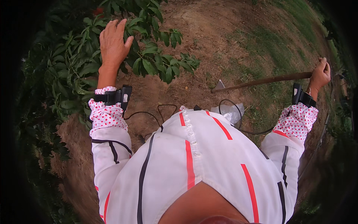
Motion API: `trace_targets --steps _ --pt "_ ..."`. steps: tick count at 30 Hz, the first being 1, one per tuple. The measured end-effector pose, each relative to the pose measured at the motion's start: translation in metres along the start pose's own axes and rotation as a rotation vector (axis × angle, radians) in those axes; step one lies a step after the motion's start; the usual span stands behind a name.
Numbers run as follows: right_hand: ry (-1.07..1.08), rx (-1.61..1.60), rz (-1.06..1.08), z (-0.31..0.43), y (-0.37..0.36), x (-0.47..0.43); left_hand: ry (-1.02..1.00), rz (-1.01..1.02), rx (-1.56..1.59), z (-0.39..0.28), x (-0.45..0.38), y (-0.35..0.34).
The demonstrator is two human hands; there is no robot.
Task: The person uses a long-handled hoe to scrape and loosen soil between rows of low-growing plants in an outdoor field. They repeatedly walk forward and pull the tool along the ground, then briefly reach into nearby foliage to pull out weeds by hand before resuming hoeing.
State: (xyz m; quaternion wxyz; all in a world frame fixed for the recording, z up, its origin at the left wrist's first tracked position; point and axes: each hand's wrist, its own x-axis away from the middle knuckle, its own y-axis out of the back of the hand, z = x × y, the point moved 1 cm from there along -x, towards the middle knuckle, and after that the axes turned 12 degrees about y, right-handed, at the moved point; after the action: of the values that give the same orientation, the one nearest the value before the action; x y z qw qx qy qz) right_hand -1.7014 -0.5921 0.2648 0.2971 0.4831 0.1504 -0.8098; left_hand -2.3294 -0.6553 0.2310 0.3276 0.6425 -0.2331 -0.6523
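Observation:
My left hand (114, 42) is stretched forward against the leafy branches of a tree (151, 60), palm down with its fingers a little spread; no grasp on a twig shows. Out to the right, my right hand (320, 73) is closed round the end of a long wooden handle (268, 79). The handle slants inward to a tool with a pale metal blade (219, 84), perhaps a hoe, low over or on the soil; whether it touches cannot be told.
A crumpled clear plastic bag (230, 112) lies on the ground just past my shirt front. Black cables (253, 132) loop from both wrist devices near my body. Dense foliage (64, 72) fills the left side. Bare soil (190, 25) and patchy grass (263, 47) stretch ahead.

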Motion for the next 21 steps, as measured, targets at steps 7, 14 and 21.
trace_targets --steps 7,14,21 --pt "0.003 0.013 0.009 0.021 -0.001 0.009 0.071 0.639 -0.102 -0.005 0.016 -0.096" --pt "-0.02 0.123 -0.072 0.002 0.02 0.015 0.124 0.548 0.139 0.053 0.081 -0.123" --pt "0.09 0.26 -0.142 0.005 0.017 0.013 0.231 0.492 0.23 0.085 0.16 -0.108"
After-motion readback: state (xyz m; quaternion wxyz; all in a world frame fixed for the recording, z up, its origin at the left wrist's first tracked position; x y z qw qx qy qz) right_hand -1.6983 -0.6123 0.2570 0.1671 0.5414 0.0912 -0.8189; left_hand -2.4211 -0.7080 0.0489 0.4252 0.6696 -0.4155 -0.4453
